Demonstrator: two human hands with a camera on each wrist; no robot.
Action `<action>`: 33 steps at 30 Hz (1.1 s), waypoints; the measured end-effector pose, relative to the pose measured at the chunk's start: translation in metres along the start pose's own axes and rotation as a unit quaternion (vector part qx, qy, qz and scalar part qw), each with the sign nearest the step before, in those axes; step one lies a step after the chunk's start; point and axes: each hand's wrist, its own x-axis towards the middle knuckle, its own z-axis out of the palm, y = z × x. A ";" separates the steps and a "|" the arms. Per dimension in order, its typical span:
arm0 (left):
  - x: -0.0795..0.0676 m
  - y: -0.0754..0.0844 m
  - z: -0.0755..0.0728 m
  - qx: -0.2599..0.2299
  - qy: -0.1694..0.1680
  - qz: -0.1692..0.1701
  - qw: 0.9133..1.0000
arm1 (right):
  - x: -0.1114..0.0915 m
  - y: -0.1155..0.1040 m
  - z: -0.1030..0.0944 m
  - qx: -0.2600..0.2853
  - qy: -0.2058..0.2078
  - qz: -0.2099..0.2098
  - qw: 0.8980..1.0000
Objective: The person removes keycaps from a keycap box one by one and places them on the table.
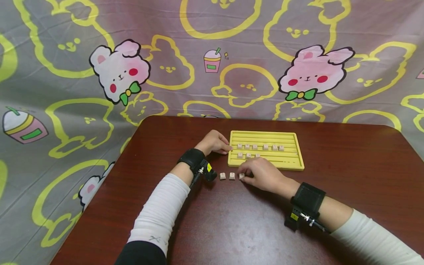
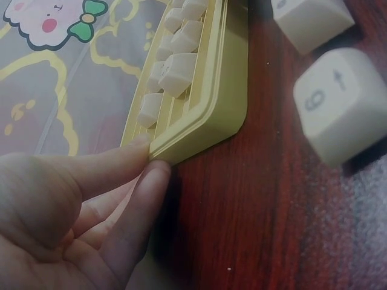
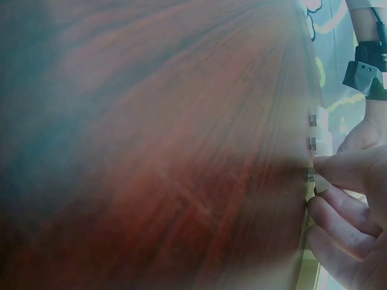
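My left hand (image 1: 215,142) is at the left edge of a yellow ridged tray (image 1: 285,139). In the left wrist view, its thumb and forefinger pinch the tray's corner. Two rows of white keycaps (image 1: 254,147) sit on the tray's ridges, the front row partly behind my right hand (image 1: 263,175). That hand pinches a white keycap (image 1: 241,176) at the table, just in front of the tray; its fingers partly cover it. Left of it stand two more keycaps, one (image 1: 232,176) nearer and one (image 1: 222,176) farther. A table keycap (image 2: 338,103) shows a digit and an arrow.
The dark brown table (image 1: 351,158) extends to both sides of the tray and toward me. Behind it hangs a patterned cloth (image 1: 245,40) with rabbit faces. Each wrist wears a black strap with a small camera, the left strap (image 1: 192,158) close to the loose keycaps.
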 end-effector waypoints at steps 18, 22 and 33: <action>-0.001 0.002 -0.001 -0.006 -0.004 0.002 1.000 | 0.000 0.001 -0.004 0.011 -0.001 0.007 1.000; -0.001 0.002 0.000 -0.008 -0.002 0.003 1.000 | -0.002 0.003 -0.009 0.012 0.005 0.010 1.000; -0.002 0.002 -0.001 -0.007 -0.003 0.003 1.000 | -0.003 0.016 -0.032 -0.005 0.028 0.038 0.999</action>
